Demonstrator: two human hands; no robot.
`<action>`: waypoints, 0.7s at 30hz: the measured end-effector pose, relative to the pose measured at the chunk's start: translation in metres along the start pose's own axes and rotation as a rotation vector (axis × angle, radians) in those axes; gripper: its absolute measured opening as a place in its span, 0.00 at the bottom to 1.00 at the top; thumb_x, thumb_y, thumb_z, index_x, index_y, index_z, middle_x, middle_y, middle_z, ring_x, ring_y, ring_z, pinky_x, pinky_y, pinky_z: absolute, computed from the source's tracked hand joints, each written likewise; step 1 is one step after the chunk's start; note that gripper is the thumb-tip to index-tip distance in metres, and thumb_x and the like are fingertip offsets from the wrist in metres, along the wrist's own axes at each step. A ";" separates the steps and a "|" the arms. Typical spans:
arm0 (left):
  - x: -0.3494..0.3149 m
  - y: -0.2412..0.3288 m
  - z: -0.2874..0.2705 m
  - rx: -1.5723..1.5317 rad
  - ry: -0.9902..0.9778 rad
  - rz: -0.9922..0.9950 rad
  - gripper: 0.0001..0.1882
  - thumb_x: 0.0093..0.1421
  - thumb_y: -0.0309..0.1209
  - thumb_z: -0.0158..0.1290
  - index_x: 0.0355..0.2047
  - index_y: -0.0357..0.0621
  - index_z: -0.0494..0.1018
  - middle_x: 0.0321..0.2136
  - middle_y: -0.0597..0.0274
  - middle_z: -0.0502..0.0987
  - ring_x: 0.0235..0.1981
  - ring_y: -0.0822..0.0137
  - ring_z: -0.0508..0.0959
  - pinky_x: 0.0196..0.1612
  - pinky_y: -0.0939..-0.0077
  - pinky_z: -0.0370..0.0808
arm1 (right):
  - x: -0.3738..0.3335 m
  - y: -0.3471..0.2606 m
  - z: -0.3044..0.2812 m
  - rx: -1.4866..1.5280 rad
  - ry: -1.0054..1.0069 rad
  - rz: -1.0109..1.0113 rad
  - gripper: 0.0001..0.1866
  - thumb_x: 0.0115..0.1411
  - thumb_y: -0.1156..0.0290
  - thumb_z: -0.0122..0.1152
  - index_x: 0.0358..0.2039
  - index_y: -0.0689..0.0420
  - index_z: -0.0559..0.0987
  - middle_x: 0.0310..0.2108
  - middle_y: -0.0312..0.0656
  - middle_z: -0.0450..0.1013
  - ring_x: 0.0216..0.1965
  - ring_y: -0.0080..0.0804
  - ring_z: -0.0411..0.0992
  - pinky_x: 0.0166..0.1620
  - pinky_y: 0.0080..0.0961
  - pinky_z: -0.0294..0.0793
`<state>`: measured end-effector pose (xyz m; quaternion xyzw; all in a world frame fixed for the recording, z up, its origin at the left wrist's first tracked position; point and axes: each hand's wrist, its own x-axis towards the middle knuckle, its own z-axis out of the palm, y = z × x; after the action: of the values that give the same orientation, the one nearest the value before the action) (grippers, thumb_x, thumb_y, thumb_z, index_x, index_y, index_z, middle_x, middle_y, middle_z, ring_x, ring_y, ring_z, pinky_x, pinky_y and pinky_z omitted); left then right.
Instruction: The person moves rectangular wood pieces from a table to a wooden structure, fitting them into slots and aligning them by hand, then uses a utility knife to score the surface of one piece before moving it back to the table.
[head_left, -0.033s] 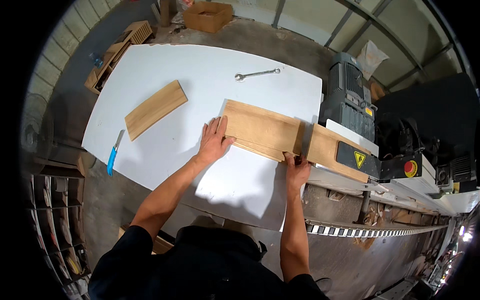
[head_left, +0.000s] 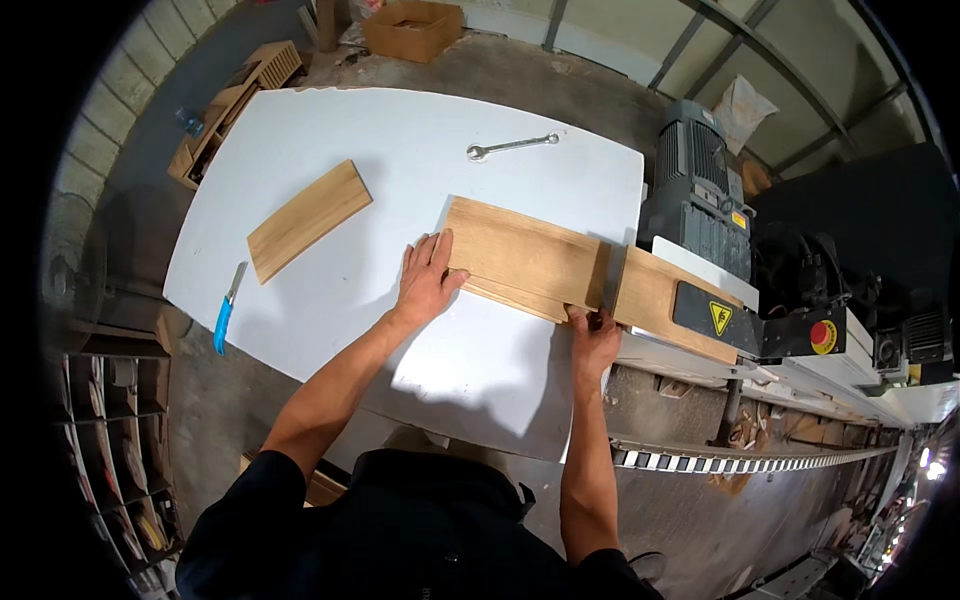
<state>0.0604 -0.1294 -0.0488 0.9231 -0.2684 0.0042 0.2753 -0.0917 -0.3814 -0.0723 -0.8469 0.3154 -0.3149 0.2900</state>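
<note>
A stack of light brown wooden boards (head_left: 525, 245) lies on the white tabletop (head_left: 470, 370), the lower one showing along the near edge. My left hand (head_left: 428, 283) rests at its left end, fingers stretched along the edge and thumb out at the near corner. At the near right corner, my right hand (head_left: 594, 340) grips the boards, thumb on the near edge; its other fingers are partly hidden. Just right of the stack, another wooden board (head_left: 655, 300) lies partly under a machine's dark guard (head_left: 705, 315).
A loose board (head_left: 310, 220) and a blue-handled knife (head_left: 226, 315) lie to the left. Beyond the stack is a wrench (head_left: 512, 147). The machine carries a grey motor (head_left: 695, 180) and a red stop button (head_left: 822, 335). A cardboard box (head_left: 412, 32) sits on the floor behind.
</note>
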 end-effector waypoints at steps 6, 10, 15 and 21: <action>0.002 -0.007 0.005 0.020 0.124 0.108 0.38 0.55 0.42 0.56 0.61 0.39 0.54 0.53 0.41 0.62 0.56 0.43 0.59 0.60 0.50 0.53 | -0.010 0.001 -0.015 0.083 -0.159 0.046 0.23 0.49 0.61 0.66 0.39 0.67 0.77 0.40 0.55 0.71 0.40 0.54 0.67 0.44 0.42 0.67; 0.001 -0.008 0.003 -0.045 0.144 0.162 0.39 0.54 0.40 0.58 0.61 0.36 0.54 0.51 0.42 0.63 0.53 0.44 0.61 0.57 0.53 0.57 | -0.009 -0.003 -0.014 -0.066 -0.115 0.000 0.21 0.51 0.63 0.64 0.41 0.66 0.77 0.37 0.55 0.70 0.38 0.53 0.67 0.43 0.41 0.67; -0.015 -0.010 -0.004 -0.133 0.144 0.149 0.41 0.51 0.39 0.60 0.59 0.34 0.55 0.46 0.42 0.63 0.46 0.46 0.63 0.51 0.57 0.63 | -0.011 -0.016 -0.016 0.044 -0.170 0.035 0.18 0.52 0.68 0.61 0.43 0.64 0.76 0.29 0.51 0.71 0.34 0.45 0.68 0.39 0.36 0.68; -0.029 -0.015 -0.016 -0.217 0.062 0.149 0.39 0.51 0.34 0.59 0.59 0.35 0.56 0.45 0.41 0.63 0.46 0.47 0.64 0.50 0.58 0.63 | -0.011 -0.011 -0.020 0.362 -0.052 0.416 0.25 0.54 0.60 0.65 0.46 0.65 0.74 0.38 0.44 0.75 0.34 0.28 0.69 0.41 0.29 0.68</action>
<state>0.0451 -0.0961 -0.0476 0.8648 -0.3265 0.0238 0.3807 -0.1093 -0.3725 -0.0563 -0.7059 0.4138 -0.2781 0.5031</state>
